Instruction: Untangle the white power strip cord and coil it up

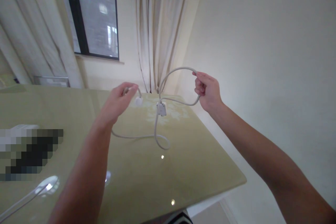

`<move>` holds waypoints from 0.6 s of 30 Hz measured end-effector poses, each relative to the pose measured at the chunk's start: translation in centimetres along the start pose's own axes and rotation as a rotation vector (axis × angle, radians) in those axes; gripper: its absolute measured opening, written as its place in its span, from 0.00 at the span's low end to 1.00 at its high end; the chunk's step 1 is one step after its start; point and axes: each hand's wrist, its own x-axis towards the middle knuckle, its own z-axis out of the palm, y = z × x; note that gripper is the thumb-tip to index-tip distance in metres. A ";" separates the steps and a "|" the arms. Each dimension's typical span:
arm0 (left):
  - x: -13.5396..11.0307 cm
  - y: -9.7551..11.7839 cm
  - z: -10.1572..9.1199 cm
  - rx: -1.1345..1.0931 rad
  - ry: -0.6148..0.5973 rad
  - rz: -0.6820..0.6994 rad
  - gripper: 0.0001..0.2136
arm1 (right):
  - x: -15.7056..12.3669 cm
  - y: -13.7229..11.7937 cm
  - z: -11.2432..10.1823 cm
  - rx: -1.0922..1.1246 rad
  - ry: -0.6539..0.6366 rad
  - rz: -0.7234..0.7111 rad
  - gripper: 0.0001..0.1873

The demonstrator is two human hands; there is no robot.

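A pale grey cable (136,136) runs in loops above and across the table. My left hand (119,101) is closed on the cable near one end, where a small white end piece (139,101) hangs just past the fingertips. My right hand (208,89), raised over the table's right side, pinches a loop of the same cable between thumb and fingers. Between both hands a white block-shaped plug (161,109) hangs or rests where the loop comes together; I cannot tell if it touches the table. Below it, the slack curls into another bend.
The glossy yellow-green table (199,161) has a corner at the right, close to the plain wall (262,59). A blurred-out dark and white object (31,150) lies at the left. Curtains (160,24) and a window (97,14) are behind.
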 end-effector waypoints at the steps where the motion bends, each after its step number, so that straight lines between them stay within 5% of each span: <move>1: -0.3 0.2 1.1 0.108 -0.109 0.017 0.23 | -0.1 -0.2 0.1 -0.022 0.012 -0.040 0.15; 4: -1.2 0.4 4.5 0.383 -0.380 0.023 0.31 | 0.2 -0.4 -0.1 -0.079 0.069 -0.163 0.16; 9: -1.8 -1.6 8.3 0.594 -0.649 -0.077 0.23 | 2.6 -0.5 -2.6 -0.178 0.251 -0.313 0.17; 13: -1.5 -4.3 8.5 0.761 -0.612 -0.178 0.20 | 4.8 -1.6 -5.0 -0.096 0.570 -0.321 0.15; 18: -1.4 -5.9 7.3 0.887 -0.434 -0.077 0.20 | 6.4 -2.1 -8.1 -0.006 0.949 -0.212 0.12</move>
